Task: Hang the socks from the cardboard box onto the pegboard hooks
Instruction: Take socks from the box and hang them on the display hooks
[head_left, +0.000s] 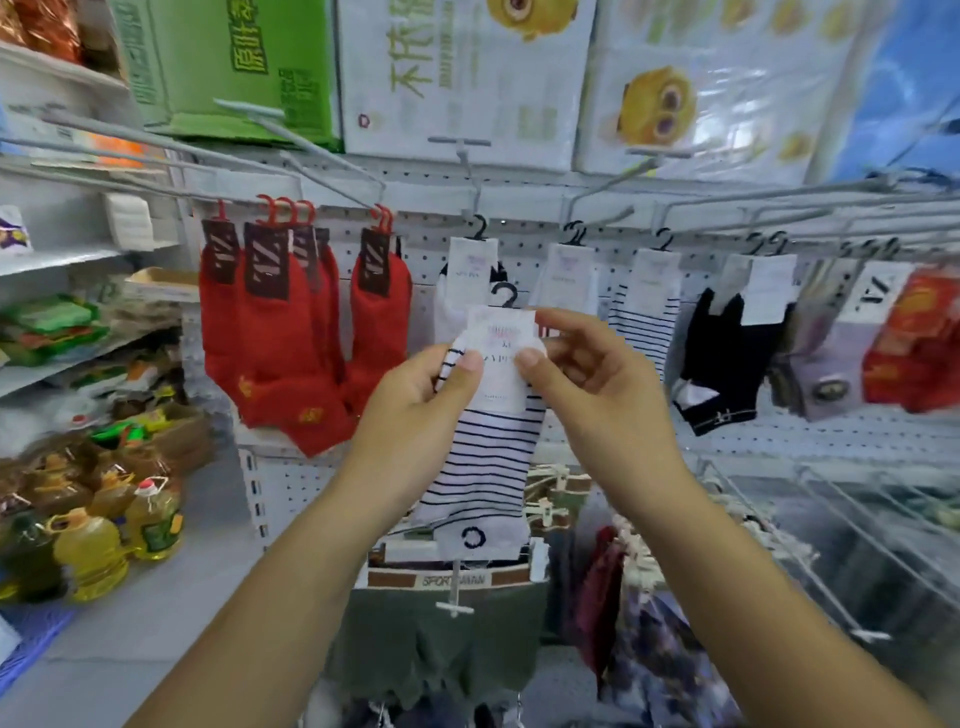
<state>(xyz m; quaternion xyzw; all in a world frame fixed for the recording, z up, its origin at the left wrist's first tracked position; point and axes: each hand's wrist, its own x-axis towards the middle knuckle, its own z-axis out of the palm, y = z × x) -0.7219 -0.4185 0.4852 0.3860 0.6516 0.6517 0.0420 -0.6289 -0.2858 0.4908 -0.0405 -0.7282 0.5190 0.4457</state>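
A white sock pair with thin black stripes (485, 467) hangs between my hands in front of the pegboard (524, 244). My left hand (415, 400) pinches its left top edge by the white paper label (501, 358). My right hand (592, 384) pinches the label's right side. The pair's small black hanger hook (505, 295) sticks up just below the grey pegboard hooks (470, 176). Red socks (280, 332) hang at the left, white and striped pairs (644, 306) in the middle, black socks (727, 364) and others at the right. The cardboard box is not in view.
Long grey hooks jut toward me across the top. Shelves with packets (52, 327) and oil bottles (93, 551) stand at the left. Underwear (447, 623) hangs on lower hooks beneath my hands. A wire rack (831, 519) sits at the lower right. Large cartons (457, 78) stand above.
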